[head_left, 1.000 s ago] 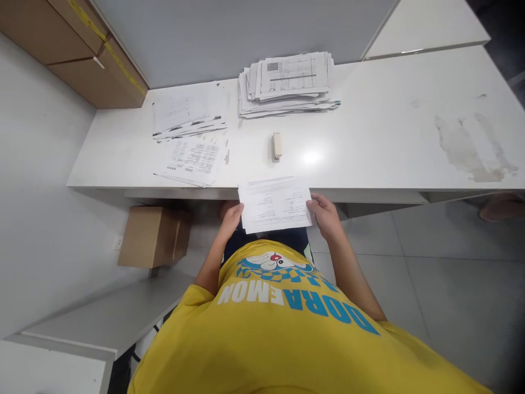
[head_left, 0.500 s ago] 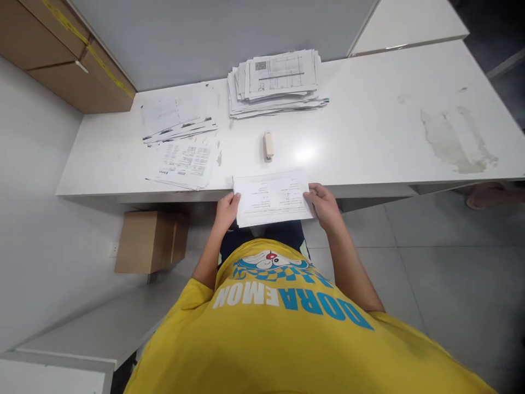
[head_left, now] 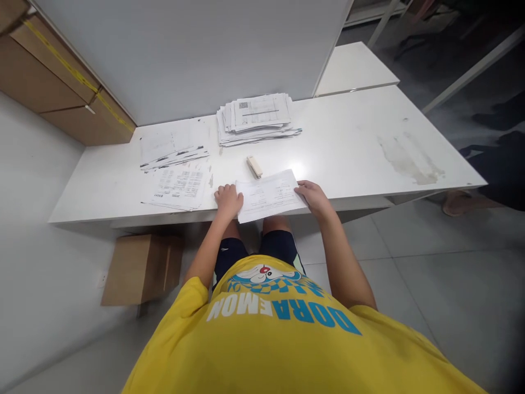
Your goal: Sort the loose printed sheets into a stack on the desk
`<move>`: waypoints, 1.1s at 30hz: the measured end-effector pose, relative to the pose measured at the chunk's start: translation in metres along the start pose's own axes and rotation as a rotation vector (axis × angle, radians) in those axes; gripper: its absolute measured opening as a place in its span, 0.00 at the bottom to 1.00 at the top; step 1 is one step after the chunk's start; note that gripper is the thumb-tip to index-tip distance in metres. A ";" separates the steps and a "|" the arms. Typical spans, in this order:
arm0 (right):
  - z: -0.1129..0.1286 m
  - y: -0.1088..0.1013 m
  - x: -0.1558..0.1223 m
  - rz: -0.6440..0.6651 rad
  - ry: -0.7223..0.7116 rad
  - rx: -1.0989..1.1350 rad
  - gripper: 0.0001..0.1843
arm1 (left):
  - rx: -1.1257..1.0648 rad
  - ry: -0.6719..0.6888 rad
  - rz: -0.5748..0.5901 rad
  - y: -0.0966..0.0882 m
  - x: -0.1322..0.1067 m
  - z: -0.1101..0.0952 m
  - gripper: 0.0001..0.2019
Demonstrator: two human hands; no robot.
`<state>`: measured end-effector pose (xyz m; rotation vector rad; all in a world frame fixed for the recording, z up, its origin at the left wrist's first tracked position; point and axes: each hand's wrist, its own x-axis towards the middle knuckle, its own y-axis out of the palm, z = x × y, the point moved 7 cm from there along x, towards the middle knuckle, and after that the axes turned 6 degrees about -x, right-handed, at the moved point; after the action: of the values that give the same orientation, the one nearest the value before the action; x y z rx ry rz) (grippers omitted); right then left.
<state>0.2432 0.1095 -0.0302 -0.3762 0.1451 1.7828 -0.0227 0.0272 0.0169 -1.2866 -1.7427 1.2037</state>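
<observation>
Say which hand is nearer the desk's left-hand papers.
Left. The left hand is just right of those papers; the right hand is farther right, holding the document.

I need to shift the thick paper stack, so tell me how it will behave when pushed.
The thick paper stack would probably slide apart, since its edges are uneven and no band shows. It is likely heavy, being many sheets deep. It seems unlikely to tip, lying broad and flat.

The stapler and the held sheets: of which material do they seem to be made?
The stapler: probably smooth plastic, from its even beige casing; metal parts cannot be confirmed. The held sheets: apparently matte paper, from their white, printed, non-glossy surface.
</observation>
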 end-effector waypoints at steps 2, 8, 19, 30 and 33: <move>-0.001 -0.007 0.000 -0.014 -0.009 -0.054 0.16 | -0.044 -0.017 -0.012 0.001 -0.001 0.002 0.05; 0.007 -0.017 0.006 -0.058 -0.031 -0.101 0.15 | -0.074 0.080 -0.048 0.004 -0.002 0.001 0.04; 0.014 -0.048 0.037 -0.142 -0.002 -0.203 0.13 | -0.133 0.279 -0.087 0.010 0.013 -0.029 0.32; -0.003 -0.066 0.048 -0.154 -0.075 -0.151 0.15 | -0.328 0.486 -0.014 0.022 0.027 -0.040 0.24; -0.007 -0.068 0.051 -0.170 -0.075 -0.158 0.15 | -0.317 0.473 -0.033 0.023 0.025 -0.039 0.24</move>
<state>0.2992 0.1711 -0.0468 -0.4220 -0.0792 1.6420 0.0122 0.0644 0.0098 -1.5648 -1.6247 0.5494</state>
